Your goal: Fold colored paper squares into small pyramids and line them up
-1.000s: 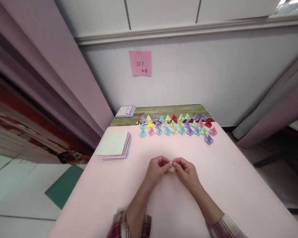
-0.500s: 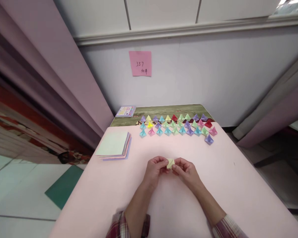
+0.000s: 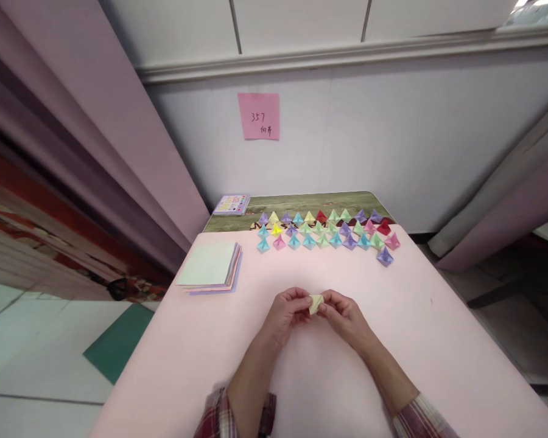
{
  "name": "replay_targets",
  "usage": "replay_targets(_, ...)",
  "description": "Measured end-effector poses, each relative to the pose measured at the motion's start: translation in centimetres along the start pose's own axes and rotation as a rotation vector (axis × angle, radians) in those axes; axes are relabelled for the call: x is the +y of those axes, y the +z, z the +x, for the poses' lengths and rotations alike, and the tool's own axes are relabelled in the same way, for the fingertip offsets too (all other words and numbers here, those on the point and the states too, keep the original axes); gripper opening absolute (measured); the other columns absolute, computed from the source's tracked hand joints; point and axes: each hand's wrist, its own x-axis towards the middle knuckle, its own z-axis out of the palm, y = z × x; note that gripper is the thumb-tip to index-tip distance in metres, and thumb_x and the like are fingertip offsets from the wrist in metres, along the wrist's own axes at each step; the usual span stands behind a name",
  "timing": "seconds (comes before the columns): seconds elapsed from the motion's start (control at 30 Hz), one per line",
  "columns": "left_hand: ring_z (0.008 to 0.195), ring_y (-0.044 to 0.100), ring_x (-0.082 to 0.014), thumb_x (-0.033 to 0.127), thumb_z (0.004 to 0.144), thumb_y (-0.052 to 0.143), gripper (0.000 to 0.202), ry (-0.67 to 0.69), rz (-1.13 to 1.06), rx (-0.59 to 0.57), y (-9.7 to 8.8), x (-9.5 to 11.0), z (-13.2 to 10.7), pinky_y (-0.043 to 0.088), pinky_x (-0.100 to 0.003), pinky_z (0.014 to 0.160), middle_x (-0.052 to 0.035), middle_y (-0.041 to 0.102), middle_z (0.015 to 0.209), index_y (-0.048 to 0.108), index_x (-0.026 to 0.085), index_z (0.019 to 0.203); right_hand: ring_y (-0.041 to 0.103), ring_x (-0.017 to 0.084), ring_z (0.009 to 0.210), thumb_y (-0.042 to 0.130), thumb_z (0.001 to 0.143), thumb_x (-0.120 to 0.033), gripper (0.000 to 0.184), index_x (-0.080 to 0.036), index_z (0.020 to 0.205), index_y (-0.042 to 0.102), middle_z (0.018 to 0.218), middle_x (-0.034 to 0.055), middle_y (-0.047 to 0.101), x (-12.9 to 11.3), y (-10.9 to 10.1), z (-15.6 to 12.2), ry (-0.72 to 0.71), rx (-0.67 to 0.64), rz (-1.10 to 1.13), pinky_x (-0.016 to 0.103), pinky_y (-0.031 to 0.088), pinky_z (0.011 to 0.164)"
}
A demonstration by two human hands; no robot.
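Note:
Between my two hands is a small piece of folded pale yellow paper [image 3: 316, 303], held just above the pink tabletop. My left hand [image 3: 291, 310] pinches its left side between thumb and fingers. On the right side, my right hand [image 3: 342, 313] grips it with the thumb in front and the fingers behind. The fingertips hide part of the paper's edges. Beyond my hands, several folded paper boats [image 3: 309, 241] in blue, green, purple, pink, red and yellow stand in rows, with one purple boat [image 3: 385, 257] in front at the right end.
A stack of coloured paper sheets [image 3: 209, 265] lies on the pink table [image 3: 173, 359] to the left. Behind it, a printed packet [image 3: 231, 205] rests at the table's back corner. A pink note [image 3: 259, 116] is stuck to the wall. Curtains [image 3: 132, 121] hang at the left.
The yellow paper has gone from a near-square outline to a more slanted, pointed one as my fingers shift slightly on it. The boats and the stack have stayed put.

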Motion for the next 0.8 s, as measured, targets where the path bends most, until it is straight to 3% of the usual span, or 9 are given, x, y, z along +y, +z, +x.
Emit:
replay_targets(0.27,0.051,0.057,-0.0099,0.021,0.065,0.078,0.019,-0.076,-0.091,-0.059,-0.4,0.1,0.0,0.042,-0.02,0.048,-0.0041,0.065,0.064,0.063,0.012,0.074,0.055,0.014,0.077,0.06,0.088,-0.038,0.019,-0.019,0.088,0.065,0.079,0.0015,0.061,-1.0,0.3,-0.1,-0.025,-0.045,0.046,0.027,0.045,0.074)
replay_targets(0.53,0.05,0.056,-0.0101,0.022,0.063,0.08,0.021,-0.052,-0.063,-0.059,-0.1,0.1,-0.1,0.044,-0.022,0.052,-0.0029,0.064,0.063,0.063,0.012,0.072,0.056,0.012,0.06,0.077,0.071,-0.038,0.026,-0.02,0.077,0.059,0.065,-0.0022,0.061,0.7,0.1,0.2,0.102,0.205,0.11,0.022,0.047,0.055)
replay_targets(0.67,0.058,0.059,-0.0111,0.02,0.062,0.081,0.02,-0.006,-0.058,-0.061,0.3,-0.2,-0.2,0.047,-0.023,0.061,-0.0027,0.064,0.065,0.064,0.011,0.07,0.057,0.012,0.054,0.076,0.071,-0.042,0.028,-0.019,0.074,0.061,0.059,-0.0018,0.062,0.8,0.2,0.3,0.133,0.236,0.073,0.023,0.048,0.051)
replay_targets(0.8,0.07,0.064,-0.0158,0.022,0.062,0.081,0.021,0.041,-0.046,-0.065,0.9,-0.3,-0.5,0.05,-0.031,0.075,-0.006,0.069,0.079,0.065,0.012,0.07,0.059,0.013,0.055,0.071,0.075,-0.045,0.028,-0.019,0.076,0.062,0.062,0.0001,0.066,0.7,0.5,0.2,0.106,0.221,0.04,0.025,0.049,0.054)
